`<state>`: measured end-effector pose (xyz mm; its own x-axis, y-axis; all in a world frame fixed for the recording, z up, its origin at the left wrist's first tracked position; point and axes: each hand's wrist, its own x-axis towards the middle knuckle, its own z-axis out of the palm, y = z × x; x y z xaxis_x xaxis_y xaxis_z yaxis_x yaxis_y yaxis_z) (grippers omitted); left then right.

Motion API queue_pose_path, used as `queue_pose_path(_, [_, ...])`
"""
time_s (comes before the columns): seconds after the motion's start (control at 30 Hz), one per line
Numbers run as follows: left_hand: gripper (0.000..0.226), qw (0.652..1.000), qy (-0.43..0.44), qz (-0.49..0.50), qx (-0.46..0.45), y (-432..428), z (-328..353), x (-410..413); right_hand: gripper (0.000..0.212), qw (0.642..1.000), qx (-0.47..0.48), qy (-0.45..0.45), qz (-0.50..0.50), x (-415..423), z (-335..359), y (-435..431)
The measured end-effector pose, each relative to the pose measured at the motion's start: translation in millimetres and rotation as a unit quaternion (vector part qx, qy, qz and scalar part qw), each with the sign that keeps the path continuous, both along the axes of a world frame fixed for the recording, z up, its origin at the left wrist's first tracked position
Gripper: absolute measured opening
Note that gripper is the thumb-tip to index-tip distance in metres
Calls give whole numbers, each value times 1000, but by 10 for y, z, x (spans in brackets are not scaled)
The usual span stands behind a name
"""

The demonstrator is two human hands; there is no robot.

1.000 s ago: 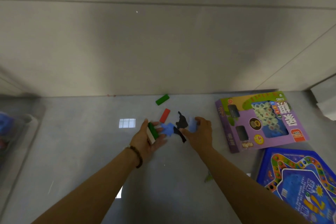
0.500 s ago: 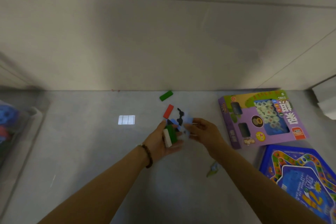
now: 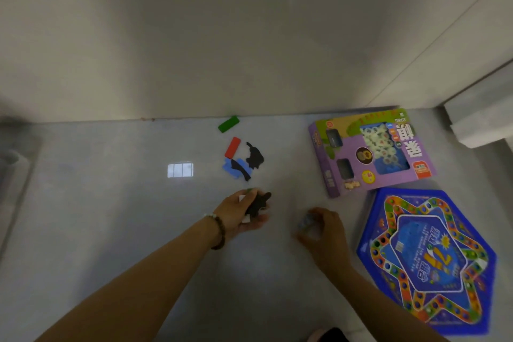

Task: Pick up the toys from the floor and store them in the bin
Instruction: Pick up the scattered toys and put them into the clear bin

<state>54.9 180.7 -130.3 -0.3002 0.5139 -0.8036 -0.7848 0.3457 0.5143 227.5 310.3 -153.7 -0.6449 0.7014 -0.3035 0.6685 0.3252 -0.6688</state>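
Observation:
My left hand grips a small bundle of toys: a black flat piece sticks out past the fingers, with a white block end and a bit of green showing. My right hand is curled round a small bluish piece low over the floor; blur hides its shape. On the floor beyond lie a green block, a red block, a black animal-shaped piece and a blue piece with a black strip across it.
A purple game box lies at the right by the wall. A blue hexagonal game board box lies nearer, at the right. The bin's grey rim shows at the far left edge. White ledge at upper right.
Both hands have drawn back toward me from the toy cluster. The left one now holds a black piece along with the blocks. The right one has moved down and right with a blue piece.

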Motion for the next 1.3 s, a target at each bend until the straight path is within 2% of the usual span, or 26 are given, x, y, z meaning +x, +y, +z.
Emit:
queue_pose_path(0.13, [25, 998, -56, 32, 11, -58, -59, 32, 39, 999, -15, 30, -29, -60, -5, -37])
queue_pose_path(0.23, [29, 995, -87, 46, 13, -61, -76, 6, 26, 992, -82, 51, -77, -205, 63, -17])
queue_pose_path(0.33, [43, 992, -111, 57, 16, -53, -98, 3, 22, 970, -173, 117, -124, -553, 240, -34])
queue_pose_path(0.4, [52, 993, -107, 44, 39, -48, -120, -36, 23, 960, -226, 143, -82, -837, 350, -72])
queue_pose_path(0.47, [49, 993, -85, 51, 58, -41, -111, -125, 19, 977, -171, 126, 7, -1071, 387, -61])
queue_pose_path(0.53, [39, 994, -59, 85, 44, -48, -69, -259, 20, 984, -118, 131, 1, -1261, 365, 12])
queue_pose_path(0.63, [31, 994, 30, 100, 24, -170, -119, -515, 45, 994, -70, 75, -31, -1454, 220, 102])
queue_pose_path(0.7, [30, 990, 44, 130, 33, -304, -170, -665, 67, 999, -39, 3, 9, -1535, 85, 51])
queue_pose_path(0.83, [30, 979, 45, 200, 14, -531, -280, -820, 90, 998, 27, -38, 51, -1704, -46, -171])
queue_pose_path(0.97, [29, 976, 27, 215, 19, -604, -327, -809, 86, 994, 82, -55, 52, -1816, -84, -335])
queue_pose_path(1.1, [27, 977, 27, 211, 23, -607, -292, -809, 70, 997, 68, -21, 30, -1806, -94, -354])
queue_pose_path(1.3, [25, 979, 40, 197, 21, -674, -279, -809, 72, 994, 80, -7, 69, -1705, -96, -377])
